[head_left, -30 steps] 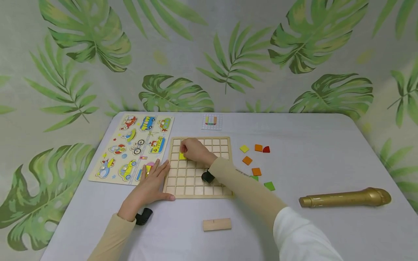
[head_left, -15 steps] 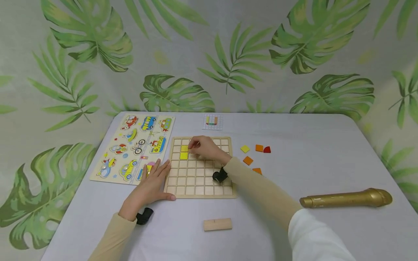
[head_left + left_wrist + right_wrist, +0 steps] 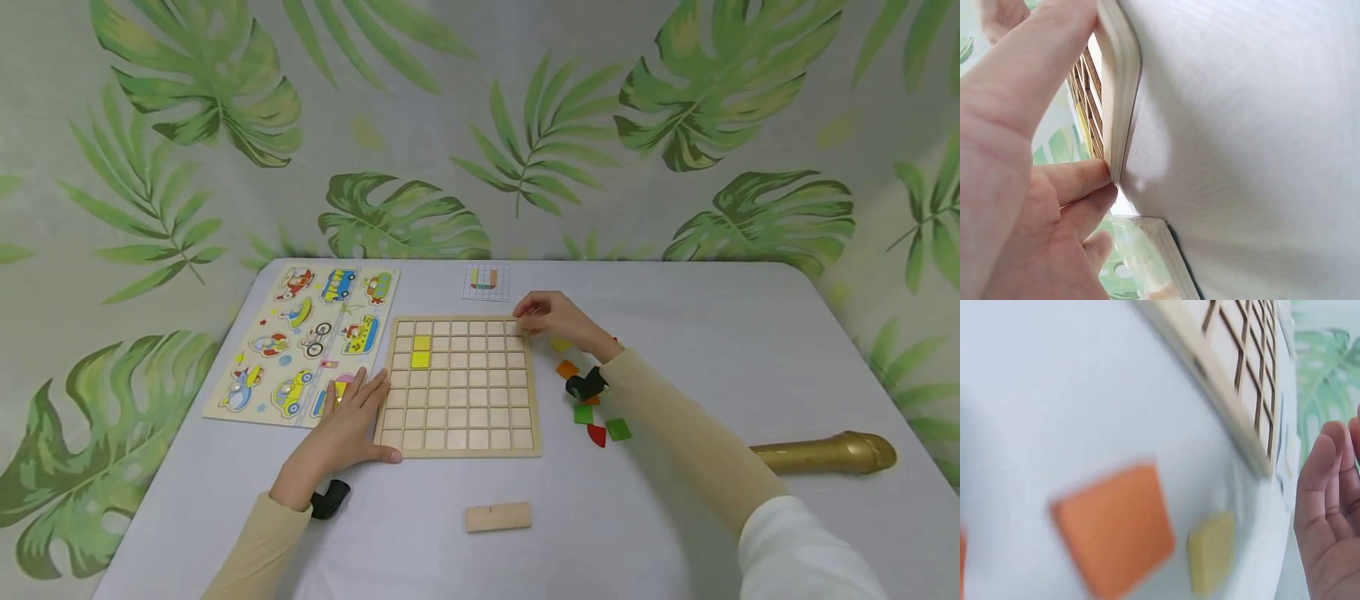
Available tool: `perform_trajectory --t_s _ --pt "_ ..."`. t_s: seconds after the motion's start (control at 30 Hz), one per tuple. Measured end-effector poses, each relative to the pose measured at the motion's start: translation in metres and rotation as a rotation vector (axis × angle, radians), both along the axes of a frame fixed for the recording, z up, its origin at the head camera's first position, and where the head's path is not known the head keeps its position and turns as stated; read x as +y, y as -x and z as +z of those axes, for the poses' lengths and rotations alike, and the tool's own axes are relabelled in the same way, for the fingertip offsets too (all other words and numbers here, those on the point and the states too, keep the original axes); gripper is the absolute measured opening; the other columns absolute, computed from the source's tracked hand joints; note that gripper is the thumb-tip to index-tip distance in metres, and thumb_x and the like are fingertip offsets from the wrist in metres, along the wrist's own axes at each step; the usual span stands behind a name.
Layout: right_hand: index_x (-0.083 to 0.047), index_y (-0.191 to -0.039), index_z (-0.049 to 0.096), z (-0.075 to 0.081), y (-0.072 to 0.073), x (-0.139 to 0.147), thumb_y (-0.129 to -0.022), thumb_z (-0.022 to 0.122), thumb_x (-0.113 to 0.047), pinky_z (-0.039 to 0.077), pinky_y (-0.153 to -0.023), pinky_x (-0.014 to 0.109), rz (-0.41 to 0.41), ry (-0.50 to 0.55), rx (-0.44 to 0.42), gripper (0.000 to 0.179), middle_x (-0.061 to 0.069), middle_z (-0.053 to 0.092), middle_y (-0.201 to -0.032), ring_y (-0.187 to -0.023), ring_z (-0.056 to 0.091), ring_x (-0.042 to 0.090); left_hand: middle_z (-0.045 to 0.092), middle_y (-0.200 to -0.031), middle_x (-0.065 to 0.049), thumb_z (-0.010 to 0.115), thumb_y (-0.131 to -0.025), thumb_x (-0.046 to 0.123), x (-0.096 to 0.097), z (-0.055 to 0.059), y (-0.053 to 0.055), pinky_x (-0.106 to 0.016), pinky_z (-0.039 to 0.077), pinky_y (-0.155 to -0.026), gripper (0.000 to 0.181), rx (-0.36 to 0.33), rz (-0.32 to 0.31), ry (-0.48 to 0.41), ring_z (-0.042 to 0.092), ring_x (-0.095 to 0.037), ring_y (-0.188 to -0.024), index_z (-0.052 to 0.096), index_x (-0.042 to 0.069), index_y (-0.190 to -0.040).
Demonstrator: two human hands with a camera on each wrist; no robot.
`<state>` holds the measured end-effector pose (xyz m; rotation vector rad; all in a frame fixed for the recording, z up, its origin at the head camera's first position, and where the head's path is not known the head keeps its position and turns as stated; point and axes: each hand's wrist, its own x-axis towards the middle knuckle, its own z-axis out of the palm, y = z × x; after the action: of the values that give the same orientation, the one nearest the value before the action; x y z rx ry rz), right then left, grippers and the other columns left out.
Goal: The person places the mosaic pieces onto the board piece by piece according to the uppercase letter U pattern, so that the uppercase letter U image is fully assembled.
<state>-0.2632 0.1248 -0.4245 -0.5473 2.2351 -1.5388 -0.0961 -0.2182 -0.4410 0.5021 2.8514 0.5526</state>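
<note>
A wooden grid board (image 3: 459, 454) lies on the white table, with two yellow square tiles (image 3: 421, 359) in adjoining cells of its left part. My left hand (image 3: 342, 425) rests along the board's left edge, its fingers spread and its thumb at the near corner. In the left wrist view, thumb and fingertips touch the board's rim (image 3: 1124, 94). Over the board's far right corner hovers my right hand (image 3: 558, 321), fingers loosely bent; nothing shows between them in the right wrist view. Closest to that hand are a yellow tile (image 3: 1211, 553) and an orange tile (image 3: 1116, 528).
Green tiles (image 3: 618, 429) and a red quarter-round piece (image 3: 597, 435) lie right of the board. Behind stands a small pattern card (image 3: 486, 282). A vehicle puzzle board (image 3: 281, 342) lies left, a wooden block (image 3: 498, 517) in front, a gold microphone-shaped object (image 3: 832, 454) far right.
My right hand has left the yellow tiles and moved right, across the board to its far right corner. Both yellow tiles now show uncovered. My left hand has stayed in place.
</note>
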Motion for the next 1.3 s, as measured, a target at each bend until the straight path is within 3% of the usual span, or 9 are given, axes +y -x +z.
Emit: perform_trajectory --t_s 0.3,0.5,0.87,1.3 --pt "0.011 -0.115 0.056 0.001 0.006 0.060 -0.094 0.062 -0.013 0.053 -0.085 0.033 -0.068 -0.054 -0.077 0.032 0.024 0.058 -0.105 -0.095 0.056 0.035 0.020 -0.156 -0.017 0.082 -0.065 0.050 0.001 0.000 -0.001 -0.066 -0.005 -0.107 0.112 0.006 0.003 0.015 0.002 -0.040 -0.143 0.029 -0.005 -0.147" --pt "0.006 -0.116 0.057 -0.009 0.012 0.078 -0.094 0.062 -0.015 0.052 -0.084 0.028 -0.046 -0.044 -0.100 0.031 0.022 0.059 -0.110 -0.096 0.056 0.027 0.021 -0.155 -0.018 0.083 -0.065 0.048 0.002 0.002 -0.002 -0.066 -0.004 -0.107 0.111 0.012 0.001 0.017 0.003 -0.041 -0.143 0.030 -0.006 -0.146" --pt "0.005 -0.111 0.061 -0.016 0.009 0.078 -0.089 0.062 0.003 0.051 -0.082 0.024 0.026 -0.113 -0.025 0.022 0.020 0.063 -0.111 -0.096 0.059 0.029 0.021 -0.155 -0.018 0.083 -0.065 0.048 0.001 0.001 -0.001 -0.066 -0.004 -0.107 0.111 0.009 0.001 0.010 0.003 -0.041 -0.143 0.030 -0.006 -0.146" --pt "0.000 -0.100 0.066 -0.018 0.005 0.064 -0.080 0.064 0.008 0.049 -0.079 0.035 0.083 -0.307 0.195 0.022 0.010 0.065 -0.098 -0.090 0.056 0.026 0.021 -0.155 -0.018 0.083 -0.065 0.049 0.001 0.001 -0.001 -0.066 -0.004 -0.107 0.111 0.013 -0.002 0.005 0.003 -0.040 -0.143 0.030 -0.005 -0.147"
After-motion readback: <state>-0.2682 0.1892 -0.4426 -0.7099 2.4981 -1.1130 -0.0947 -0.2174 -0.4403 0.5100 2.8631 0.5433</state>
